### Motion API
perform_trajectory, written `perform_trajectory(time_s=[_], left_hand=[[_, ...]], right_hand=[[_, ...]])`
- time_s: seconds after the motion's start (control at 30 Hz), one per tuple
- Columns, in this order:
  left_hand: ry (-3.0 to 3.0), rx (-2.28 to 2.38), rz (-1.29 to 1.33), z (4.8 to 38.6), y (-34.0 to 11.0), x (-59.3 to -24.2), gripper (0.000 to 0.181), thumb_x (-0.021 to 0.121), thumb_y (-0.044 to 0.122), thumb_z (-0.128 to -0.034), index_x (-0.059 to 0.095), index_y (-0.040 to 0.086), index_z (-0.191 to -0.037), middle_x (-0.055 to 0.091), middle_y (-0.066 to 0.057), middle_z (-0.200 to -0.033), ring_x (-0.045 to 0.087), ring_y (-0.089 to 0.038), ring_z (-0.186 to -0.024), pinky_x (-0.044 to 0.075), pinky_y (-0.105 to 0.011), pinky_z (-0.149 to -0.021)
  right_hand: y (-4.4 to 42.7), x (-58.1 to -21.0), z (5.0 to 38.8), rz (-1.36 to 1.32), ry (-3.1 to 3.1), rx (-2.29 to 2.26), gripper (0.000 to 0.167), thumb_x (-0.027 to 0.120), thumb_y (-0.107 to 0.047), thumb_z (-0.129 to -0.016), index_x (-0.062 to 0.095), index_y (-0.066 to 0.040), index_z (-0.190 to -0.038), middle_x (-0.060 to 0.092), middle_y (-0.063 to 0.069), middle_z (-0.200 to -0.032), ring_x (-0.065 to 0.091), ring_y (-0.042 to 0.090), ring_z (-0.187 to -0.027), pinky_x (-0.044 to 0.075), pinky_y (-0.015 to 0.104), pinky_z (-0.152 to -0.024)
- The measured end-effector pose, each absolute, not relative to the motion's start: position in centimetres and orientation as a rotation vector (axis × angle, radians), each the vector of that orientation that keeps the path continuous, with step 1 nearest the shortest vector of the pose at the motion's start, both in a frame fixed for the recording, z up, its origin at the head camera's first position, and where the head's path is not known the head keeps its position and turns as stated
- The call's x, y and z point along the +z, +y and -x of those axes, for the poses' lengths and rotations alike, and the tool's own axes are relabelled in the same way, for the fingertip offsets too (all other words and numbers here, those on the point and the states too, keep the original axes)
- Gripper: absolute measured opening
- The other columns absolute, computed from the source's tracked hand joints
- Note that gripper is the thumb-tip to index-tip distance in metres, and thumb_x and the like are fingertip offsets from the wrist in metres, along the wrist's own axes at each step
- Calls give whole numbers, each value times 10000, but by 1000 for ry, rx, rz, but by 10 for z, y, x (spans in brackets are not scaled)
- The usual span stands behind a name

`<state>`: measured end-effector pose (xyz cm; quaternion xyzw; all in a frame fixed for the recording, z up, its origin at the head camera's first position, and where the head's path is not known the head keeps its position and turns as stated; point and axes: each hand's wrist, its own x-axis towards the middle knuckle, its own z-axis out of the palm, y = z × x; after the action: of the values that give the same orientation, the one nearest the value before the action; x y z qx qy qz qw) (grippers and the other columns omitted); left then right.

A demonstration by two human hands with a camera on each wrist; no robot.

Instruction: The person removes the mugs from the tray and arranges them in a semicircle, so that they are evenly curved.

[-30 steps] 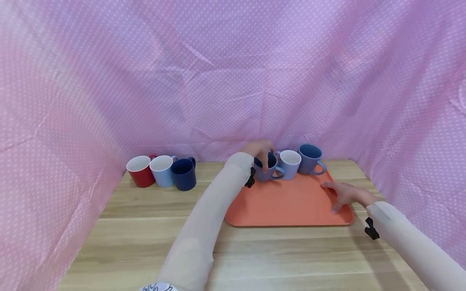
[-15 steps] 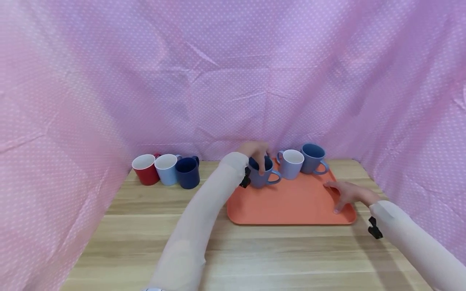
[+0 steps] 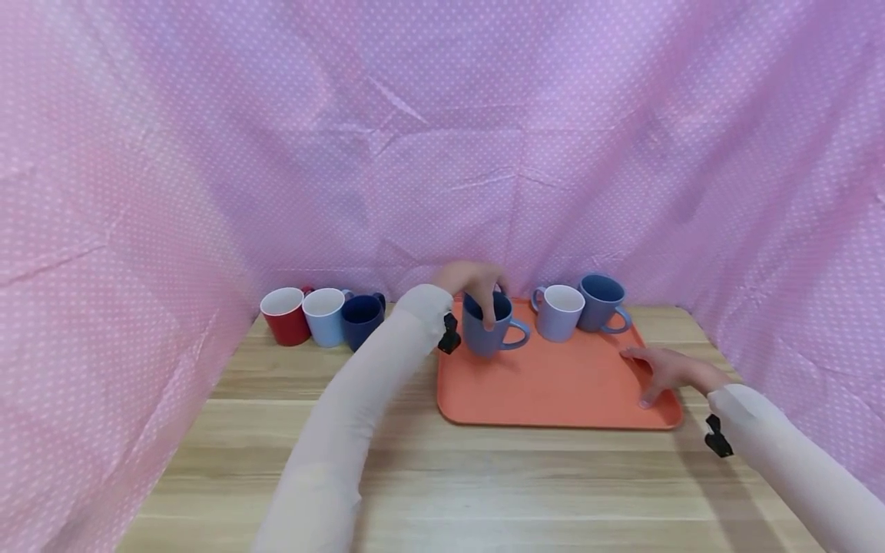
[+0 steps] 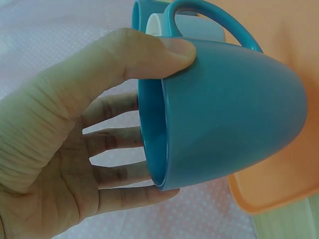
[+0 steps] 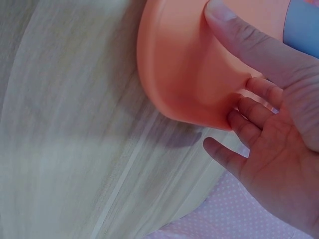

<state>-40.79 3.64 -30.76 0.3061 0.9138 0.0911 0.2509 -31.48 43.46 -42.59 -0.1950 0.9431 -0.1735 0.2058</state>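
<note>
In the head view my left hand [image 3: 475, 286] reaches over a grey-blue mug [image 3: 477, 342] from above and grips it by the rim. The left wrist view has the thumb on the mug's outer wall [image 4: 229, 119], the other fingers across its mouth and far side. This mug is upright over the tray's back left part; whether its base touches cannot be told. My right hand [image 3: 667, 372] holds the right edge of the orange tray [image 3: 546, 392], thumb inside and fingers at the outer rim [image 5: 167, 99]. A lavender mug [image 3: 558, 316] and another grey-blue mug [image 3: 598, 303] stand at the tray's back.
A red mug [image 3: 289, 326], a light blue mug [image 3: 325, 322] and a navy mug [image 3: 361, 326] stand in a row at the back left of the wooden table [image 3: 484, 484]. My left forearm partly covers the navy one. Pink dotted cloth [image 3: 442, 192] encloses the table's back and sides.
My left hand has carried the grey-blue mug left, away from the lavender mug, and slightly nearer to me. The right hand stays at the tray's edge. The head view has shifted slightly.
</note>
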Motion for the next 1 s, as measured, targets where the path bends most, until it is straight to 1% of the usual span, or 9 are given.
perform_trajectory(time_s=[0.07, 0.2, 0.4, 0.53, 0.63, 0.8, 0.83, 0.9, 1.0], left_hand=[[2491, 248, -845, 406, 30, -305, 731, 906, 298, -726, 602, 211, -1386, 561, -36, -1413, 565, -214, -1226, 536, -375, -994], [2501, 231, -878, 403, 14, -300, 744, 906, 315, -718, 611, 198, -1390, 590, -51, -1373, 605, -227, -1183, 559, -376, -950], [2526, 209, -920, 397, -13, -297, 763, 901, 328, -720, 609, 154, -1404, 605, -86, -1361, 612, -251, -1186, 555, -391, -970], [2558, 197, -905, 393, -29, -298, 784, 894, 340, -714, 603, 130, -1410, 626, -95, -1328, 630, -254, -1156, 560, -392, -963], [2578, 193, -893, 389, -40, -298, 757, 897, 341, -700, 629, 132, -1376, 643, -80, -1302, 631, -245, -1145, 560, -388, -959], [2581, 218, -892, 380, -57, -300, 625, 914, 299, -682, 699, 143, -1248, 655, -42, -1274, 628, -224, -1137, 564, -380, -949], [2580, 214, -882, 379, -60, -300, 620, 917, 297, -681, 701, 147, -1242, 651, -38, -1277, 627, -221, -1139, 562, -380, -949], [2589, 176, -873, 375, -67, -301, 650, 922, 314, -675, 694, 143, -1259, 649, -40, -1294, 628, -222, -1151, 560, -384, -955], [2608, 96, -845, 371, -75, -301, 746, 919, 358, -668, 655, 135, -1329, 628, -46, -1350, 612, -227, -1195, 547, -397, -982]], right_hand=[[435, -427, 315, 545, 2630, -488, 983, 948, -170, -652, 425, 167, -1414, 425, 454, -1404, 414, 618, -1271, 362, 730, -1045], [435, -430, 314, 551, 2638, -481, 989, 954, -171, -640, 435, 164, -1413, 452, 445, -1388, 435, 607, -1262, 389, 709, -1032], [437, -436, 313, 523, 2625, -481, 987, 950, -177, -647, 435, 149, -1423, 439, 442, -1405, 427, 602, -1271, 389, 705, -1035], [438, -435, 313, 515, 2631, -464, 974, 948, -162, -649, 436, 147, -1418, 428, 454, -1402, 425, 609, -1264, 401, 704, -1024], [438, -432, 314, 504, 2635, -451, 975, 949, -164, -646, 440, 140, -1420, 433, 448, -1402, 434, 599, -1261, 409, 697, -1024], [437, -428, 316, 529, 2638, -433, 984, 953, -174, -639, 439, 152, -1412, 447, 448, -1384, 444, 602, -1242, 408, 707, -1015], [437, -428, 317, 533, 2639, -431, 990, 954, -179, -636, 438, 152, -1414, 448, 447, -1384, 444, 603, -1244, 405, 707, -1019], [437, -428, 318, 532, 2636, -429, 1000, 955, -186, -638, 431, 148, -1422, 443, 447, -1392, 435, 607, -1255, 396, 710, -1029], [436, -428, 318, 538, 2635, -426, 998, 953, -186, -643, 429, 151, -1423, 443, 445, -1393, 433, 607, -1256, 391, 713, -1031]])
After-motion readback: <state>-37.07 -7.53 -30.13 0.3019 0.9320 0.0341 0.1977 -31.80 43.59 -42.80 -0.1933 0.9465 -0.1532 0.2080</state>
